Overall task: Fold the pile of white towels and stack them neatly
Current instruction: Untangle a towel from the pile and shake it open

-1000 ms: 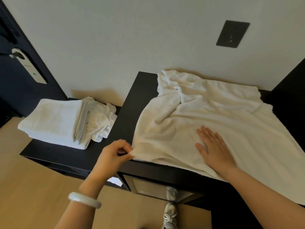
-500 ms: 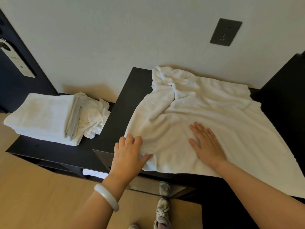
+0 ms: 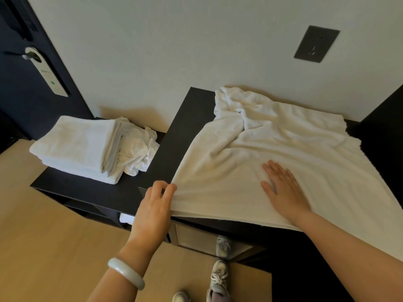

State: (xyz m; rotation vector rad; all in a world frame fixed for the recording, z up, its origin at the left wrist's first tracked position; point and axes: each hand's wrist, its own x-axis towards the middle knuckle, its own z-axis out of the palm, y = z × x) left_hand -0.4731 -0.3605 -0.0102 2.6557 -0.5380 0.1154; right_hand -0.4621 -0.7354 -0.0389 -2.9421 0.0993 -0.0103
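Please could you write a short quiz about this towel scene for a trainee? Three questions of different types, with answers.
1. True or false: the right hand lies flat on the spread towel.
2. Which part of the spread towel does the left hand pinch? A: its near left corner. B: its far edge. C: its middle.
3. Fill in: the folded stack sits to the ___ of the spread towel.
Key: 1 true; 2 A; 3 left.

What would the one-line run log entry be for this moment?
left hand: pinches spread towel near corner | right hand: pressed flat on it | folded stack: left, on low shelf | fold: not started
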